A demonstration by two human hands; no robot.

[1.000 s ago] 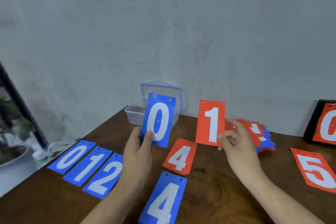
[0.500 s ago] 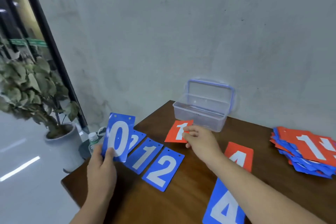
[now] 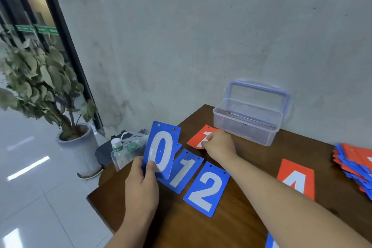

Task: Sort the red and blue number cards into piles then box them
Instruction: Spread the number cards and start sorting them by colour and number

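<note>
Blue 0 card (image 3: 161,147) stands pinched in left grip (image 3: 141,185); right grip (image 3: 219,145) pinches red card (image 3: 198,139).

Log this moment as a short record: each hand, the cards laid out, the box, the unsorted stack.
left hand: grips blue 0 card by its lower edge, raised above the table
right hand: fingers on red 1 card, in front of the box
blue row: blue 1 card and blue 2 card flat, side by side
red 4 card: flat, right of the blue 2 card
box: clear, lid open, no cards visible inside
mixed stack: red and blue cards, at the right edge of view
</note>
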